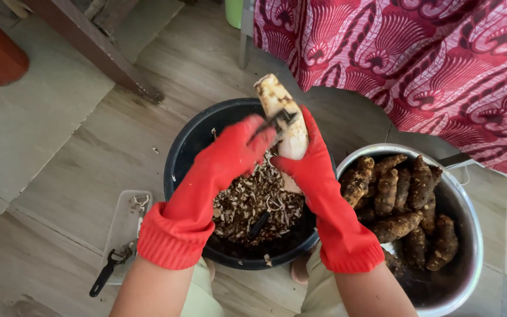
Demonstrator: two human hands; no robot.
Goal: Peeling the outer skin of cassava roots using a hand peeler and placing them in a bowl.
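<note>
Both my hands wear red rubber gloves. My right hand (309, 161) grips a long root (281, 111), mostly peeled white with brown patches near its tip, held upright over a black bucket (186, 147). A small dark peeler (277, 122) is in my left hand (239, 147), and its blade lies against the root's side. The bucket holds a heap of brown and white peelings (253, 202).
A metal bowl (467, 217) at the right holds several unpeeled brown roots (403, 205). A clear tray (125, 223) with a black-handled tool (105, 273) lies on the wooden floor at the left. A red patterned cloth (441, 58) hangs at the top right.
</note>
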